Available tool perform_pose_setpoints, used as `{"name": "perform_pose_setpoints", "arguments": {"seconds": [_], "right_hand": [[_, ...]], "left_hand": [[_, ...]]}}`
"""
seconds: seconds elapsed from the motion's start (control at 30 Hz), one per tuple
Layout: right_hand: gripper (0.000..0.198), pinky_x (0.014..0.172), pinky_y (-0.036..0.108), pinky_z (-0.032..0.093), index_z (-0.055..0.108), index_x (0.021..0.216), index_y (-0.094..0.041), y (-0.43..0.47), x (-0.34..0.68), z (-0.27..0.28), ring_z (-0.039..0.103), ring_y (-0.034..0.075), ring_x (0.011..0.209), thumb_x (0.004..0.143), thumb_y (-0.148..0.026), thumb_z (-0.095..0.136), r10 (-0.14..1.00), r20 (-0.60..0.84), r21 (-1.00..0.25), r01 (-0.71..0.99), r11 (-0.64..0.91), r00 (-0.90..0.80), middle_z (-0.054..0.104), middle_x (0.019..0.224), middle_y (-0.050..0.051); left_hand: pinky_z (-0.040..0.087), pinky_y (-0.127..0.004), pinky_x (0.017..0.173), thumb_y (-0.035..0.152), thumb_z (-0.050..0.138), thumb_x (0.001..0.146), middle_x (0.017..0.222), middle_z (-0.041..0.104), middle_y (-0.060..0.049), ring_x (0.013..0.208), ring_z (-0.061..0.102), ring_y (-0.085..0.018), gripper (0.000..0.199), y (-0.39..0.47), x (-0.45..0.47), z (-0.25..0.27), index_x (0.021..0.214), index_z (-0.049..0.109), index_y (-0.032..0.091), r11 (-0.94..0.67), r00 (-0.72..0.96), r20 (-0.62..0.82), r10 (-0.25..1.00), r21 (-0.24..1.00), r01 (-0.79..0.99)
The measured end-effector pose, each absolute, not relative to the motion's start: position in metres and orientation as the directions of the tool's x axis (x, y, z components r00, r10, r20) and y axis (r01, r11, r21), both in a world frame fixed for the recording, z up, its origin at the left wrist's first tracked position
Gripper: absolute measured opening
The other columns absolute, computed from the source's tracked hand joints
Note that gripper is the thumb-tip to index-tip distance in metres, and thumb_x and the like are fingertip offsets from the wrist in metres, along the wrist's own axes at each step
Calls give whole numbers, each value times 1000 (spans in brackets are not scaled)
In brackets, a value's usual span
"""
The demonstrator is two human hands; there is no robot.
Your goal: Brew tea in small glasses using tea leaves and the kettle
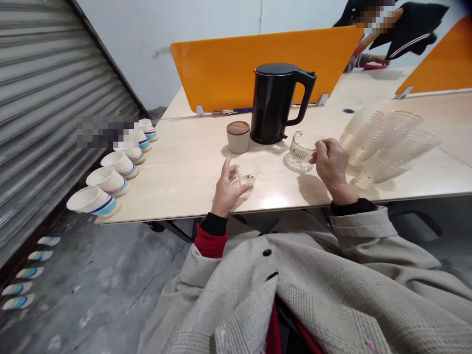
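My left hand (226,189) is curled round a small clear cup (248,181), thumb at the near side and fingers at the left. Pale liquid with a few dark bits, like tea leaves, sits low in it. A ribbed glass cup (301,149) stands by a clear glass saucer (295,164), with green leaf bits inside and at its rim. My right hand (332,164) is closed at that cup's right side, where a handle seems to be; the grip itself is partly hidden. Just beyond the left hand is a beige canister (238,140) with a wooden lid.
A black kettle (275,105) stands behind the cups, before an orange divider (221,73). Stacked clear plastic cups (391,137) lie right of my right hand. Striped paper cups (106,182) line the table's left edge. Across the divider, another person's hand (378,61) is visible.
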State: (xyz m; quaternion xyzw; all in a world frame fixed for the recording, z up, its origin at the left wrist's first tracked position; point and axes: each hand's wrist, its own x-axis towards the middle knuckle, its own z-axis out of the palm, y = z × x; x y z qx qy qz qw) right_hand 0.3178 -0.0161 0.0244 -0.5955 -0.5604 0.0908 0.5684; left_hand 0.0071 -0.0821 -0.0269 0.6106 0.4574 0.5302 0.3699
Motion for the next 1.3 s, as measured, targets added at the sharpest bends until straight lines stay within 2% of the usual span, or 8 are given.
{"name": "perform_pose_setpoints", "arguments": {"seconds": [0.13, 0.2, 0.3, 0.43, 0.5, 0.57, 0.77, 1.3], "right_hand": [[41, 72, 37, 49, 67, 121, -16, -50, 321, 34, 61, 20, 62, 91, -45, 70, 733, 610, -609, 770, 190, 301, 60, 62, -3], [51, 77, 39, 51, 64, 131, -14, -71, 317, 36, 63, 21, 67, 92, -47, 70, 707, 657, -530, 828, 184, 263, 64, 67, -1], [50, 79, 39, 55, 62, 135, -15, -90, 300, 29, 68, 22, 72, 100, -51, 59, 752, 643, -495, 829, 260, 148, 72, 82, 5], [53, 97, 49, 58, 62, 139, -14, -88, 267, 8, 71, 33, 116, 106, -52, 47, 865, 453, -340, 855, 392, -216, 72, 129, 21], [59, 113, 54, 50, 58, 146, -9, -82, 254, 0, 57, 39, 140, 106, -50, 46, 878, 306, -229, 866, 444, -369, 56, 154, 26], [66, 123, 55, 41, 52, 153, -4, -76, 246, -6, 45, 40, 153, 106, -50, 45, 878, 188, -160, 868, 471, -441, 43, 166, 28], [78, 131, 60, 26, 40, 162, -3, -66, 238, -14, 26, 40, 164, 107, -58, 39, 891, 41, -105, 885, 454, -453, 29, 174, 26], [77, 134, 60, 14, 31, 168, 0, -67, 225, -6, 12, 36, 167, 108, -50, 31, 916, -74, -104, 917, 386, -394, 17, 178, 22]], "left_hand": [[40, -56, 125, 46, 89, 77, 163, 50, -17, 152, 50, -34, 107, -90, -9, -25, 166, 30, 32, -284, 20, 284, 959, 951, 122], [41, -54, 125, 44, 83, 83, 164, 50, -17, 151, 51, -33, 92, -92, -16, -26, 162, 37, 29, -294, -5, 298, 955, 947, 128], [43, -50, 125, 35, 63, 96, 160, 54, -17, 148, 54, -29, 61, -91, -22, -27, 154, 50, 22, -316, -91, 362, 928, 891, 327], [33, -53, 132, 23, 47, 101, 163, 52, -19, 156, 45, -31, 52, -91, -19, -25, 151, 56, 12, -197, -59, 381, 923, 597, 777], [28, -58, 133, 23, 43, 103, 168, 46, -20, 159, 40, -34, 54, -93, -13, -21, 154, 52, 9, -106, -29, 295, 955, 432, 896], [27, -60, 133, 25, 39, 106, 172, 40, -18, 161, 36, -36, 56, -96, -7, -17, 158, 47, 8, -55, -13, 220, 975, 299, 953], [26, -63, 133, 36, 31, 111, 174, 36, -11, 164, 29, -35, 59, -99, 3, -8, 164, 41, 13, -45, 32, 106, 994, 120, 992], [22, -58, 135, 39, 28, 112, 177, 31, -6, 166, 25, -31, 60, -100, 6, -2, 166, 38, 16, -3, -2, 47, 999, 89, 996]]}}
